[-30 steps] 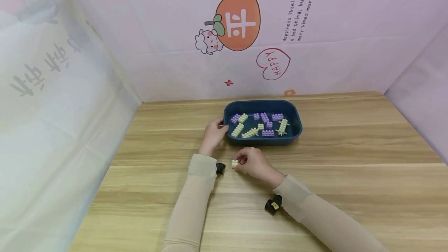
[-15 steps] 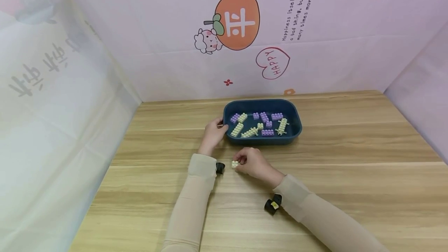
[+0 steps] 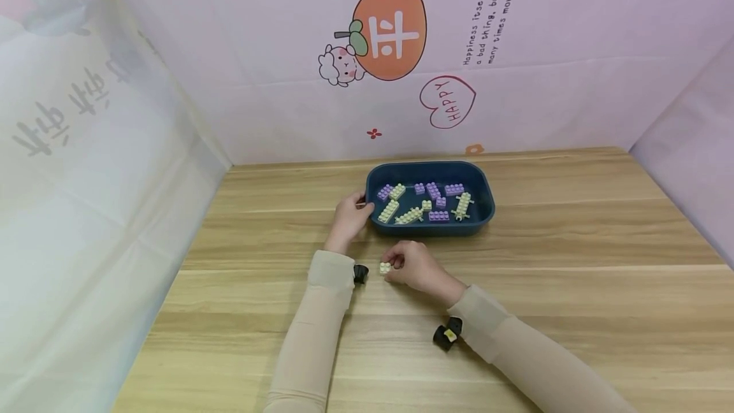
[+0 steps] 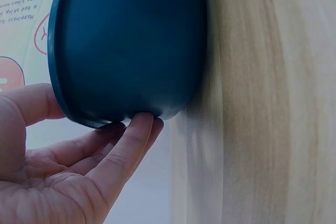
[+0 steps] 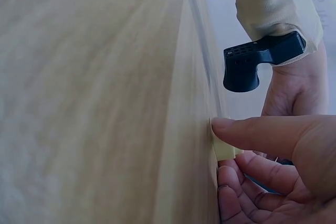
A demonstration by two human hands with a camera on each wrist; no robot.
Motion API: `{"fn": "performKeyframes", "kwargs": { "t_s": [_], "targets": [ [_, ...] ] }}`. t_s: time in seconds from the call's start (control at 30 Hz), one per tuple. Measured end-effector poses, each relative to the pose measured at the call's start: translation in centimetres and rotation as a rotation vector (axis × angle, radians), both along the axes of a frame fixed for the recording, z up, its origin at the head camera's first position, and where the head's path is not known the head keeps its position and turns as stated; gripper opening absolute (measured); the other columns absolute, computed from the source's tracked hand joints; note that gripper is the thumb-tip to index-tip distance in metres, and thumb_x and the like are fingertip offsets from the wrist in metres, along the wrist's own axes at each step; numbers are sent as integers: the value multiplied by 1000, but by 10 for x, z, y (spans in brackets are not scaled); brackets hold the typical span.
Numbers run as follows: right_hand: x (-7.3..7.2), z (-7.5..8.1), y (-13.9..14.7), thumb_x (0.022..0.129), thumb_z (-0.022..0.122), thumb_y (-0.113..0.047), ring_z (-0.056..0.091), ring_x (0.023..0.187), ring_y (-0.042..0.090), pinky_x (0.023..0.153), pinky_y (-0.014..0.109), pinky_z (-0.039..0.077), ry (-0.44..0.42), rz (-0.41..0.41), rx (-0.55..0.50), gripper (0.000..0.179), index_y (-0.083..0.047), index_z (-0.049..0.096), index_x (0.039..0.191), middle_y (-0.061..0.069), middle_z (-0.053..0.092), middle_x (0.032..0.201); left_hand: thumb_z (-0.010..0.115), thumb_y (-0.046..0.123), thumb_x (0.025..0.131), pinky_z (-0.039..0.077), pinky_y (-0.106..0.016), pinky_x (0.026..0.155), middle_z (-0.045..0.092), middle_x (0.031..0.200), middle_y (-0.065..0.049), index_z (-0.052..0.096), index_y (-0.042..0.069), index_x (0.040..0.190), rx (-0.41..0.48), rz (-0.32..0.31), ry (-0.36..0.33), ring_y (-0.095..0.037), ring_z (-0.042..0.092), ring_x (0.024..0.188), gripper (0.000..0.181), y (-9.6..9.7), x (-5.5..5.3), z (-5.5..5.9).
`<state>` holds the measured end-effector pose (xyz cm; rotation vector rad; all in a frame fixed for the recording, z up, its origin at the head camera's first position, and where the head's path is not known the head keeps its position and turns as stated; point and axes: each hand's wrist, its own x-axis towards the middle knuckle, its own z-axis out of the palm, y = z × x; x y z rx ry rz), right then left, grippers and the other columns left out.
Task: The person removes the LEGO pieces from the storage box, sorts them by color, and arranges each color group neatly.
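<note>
My left hand [image 3: 348,220] holds the left end of a dark blue plastic tub [image 3: 431,230]. In the left wrist view the thumb lies at the rim and the other fingers touch the outer wall. In front of the tub, my right hand [image 3: 420,268] pinches a small pale yellow building brick [image 3: 385,268] between thumb and fingers, down at the tabletop. The right wrist view shows the thumb covering part of this yellow brick [image 5: 226,151]. Inside the tub lie several purple bricks [image 3: 438,216] and pale yellow bricks [image 3: 388,211], some of the yellow ones with small pegs sticking out.
The wooden table [image 3: 573,285] runs back to a printed cloth [image 3: 275,81] hanging just behind the tub. More cloth hangs at the left and right sides. A black wrist camera [image 3: 446,336] sits by the right cuff, another wrist camera [image 3: 360,275] by the left.
</note>
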<state>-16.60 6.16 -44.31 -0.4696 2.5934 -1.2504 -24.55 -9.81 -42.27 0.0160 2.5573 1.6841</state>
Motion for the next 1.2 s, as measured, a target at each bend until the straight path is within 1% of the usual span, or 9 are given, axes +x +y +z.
{"fn": "performKeyframes", "kwargs": {
  "t_s": [0.17, 0.4, 0.63, 0.83, 1.07, 1.2],
  "targets": [
    [1, 1, 0, 73, 81, -5, 54, 75, 13, 67, 25, 47, -1, -13, 4, 22, -5, 74, 93, 3, 65, 85, 55, 10, 96, 48, -38, 102, 58, 131, -22, 49, -5, 137, -8, -3, 11, -31, 57, 121, 44, 1, -1, 0],
    [2, 2, 0, 72, 82, -7, 54, 76, 13, 69, 25, 47, -6, -40, 5, 24, -6, 73, 94, 2, 64, 86, 55, 11, 96, 47, -38, 102, 58, 132, -22, 49, -4, 138, -6, -4, 7, -32, 56, 122, 45, 1, -2, 1],
    [5, 5, -1, 72, 82, -7, 55, 80, 14, 72, 26, 48, -18, -61, -12, 26, -5, 73, 97, 4, 63, 92, 55, 11, 96, 48, -39, 102, 56, 135, -21, 49, -5, 137, 7, -9, 2, -32, 56, 123, 44, -1, -3, -2],
    [8, 11, -1, 74, 80, -5, 57, 85, 18, 74, 27, 49, 28, -79, -55, 29, -1, 71, 102, 8, 64, 98, 54, 12, 97, 48, -39, 102, 56, 135, -20, 48, -4, 138, 9, -12, -3, -31, 55, 123, 45, -1, -4, -4],
    [11, 22, 3, 77, 80, -9, 61, 89, 22, 79, 35, 52, 104, -70, -66, 29, -2, 71, 103, 10, 67, 99, 55, 12, 97, 48, -40, 102, 57, 132, -21, 49, -4, 137, 6, -10, -4, -31, 56, 122, 44, -2, -1, -3],
    [10, 29, 6, 78, 80, -11, 62, 94, 25, 83, 40, 54, 128, -75, -68, 30, -3, 71, 105, 11, 69, 103, 54, 12, 97, 48, -40, 101, 58, 131, -22, 50, -5, 136, -4, -11, 8, -32, 57, 121, 43, 0, 0, -1]
  ]
}}
